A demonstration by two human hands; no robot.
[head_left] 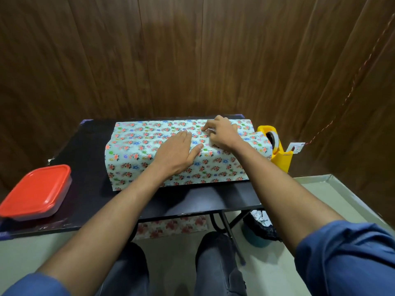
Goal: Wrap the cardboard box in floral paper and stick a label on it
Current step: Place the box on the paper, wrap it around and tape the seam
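Fingers of my left hand (175, 153) lie straight and flat on the top of the box (179, 154), pressing the floral paper (132, 144) down, thumb spread toward the seam. Those of my right hand (222, 133) are curled at the same seam, tips together on what looks like a small pale strip, perhaps tape; whether they pinch it or only rub it down I cannot tell.

Seen from the head camera, the box sits mid-tabletop (85, 184), its long side toward me, the paper already folded over top and front. Its right end, beside the yellow tape dispenser (277, 152), appears still loose and unfolded.

By my reading the step in hand is fastening the long seam on top. Next I would need to keep the flat hand bearing down so the paper stays taut, smooth the strip along the seam, then reach right to the dispenser for more tape before folding the ends. No label shows on the box, so that step is not yet done.

At the left edge rests a tub with a red lid (36, 189). More floral paper (171, 227) lies on the floor under the tabletop.

No brand or writing is readable anywhere; a small white tag (296, 147) past the dispenser is too small to make out.
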